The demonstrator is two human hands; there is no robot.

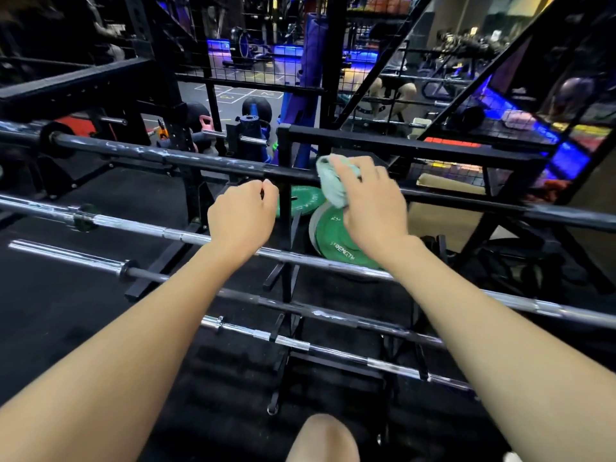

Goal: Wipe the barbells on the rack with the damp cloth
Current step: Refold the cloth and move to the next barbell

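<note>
Several barbells lie across a black rack point(286, 208), stepped from far to near. The top one is a black barbell point(160, 154) with scuffed white marks. My right hand point(370, 201) presses a pale green cloth point(330, 181) onto that bar near the rack's middle post. Just left of the post, my left hand point(243, 218) hovers close below the same bar, fingers curled, holding nothing. Below it runs a chrome barbell point(140, 226), then a dark barbell point(186, 281) and another chrome barbell point(300, 345) nearest me.
Green weight plates point(333, 235) lean behind the rack under my right hand. Black steel frames and wire mesh stand behind and to the right. Kettlebells point(256, 110) sit on the floor beyond. My knee point(323, 438) shows at the bottom edge.
</note>
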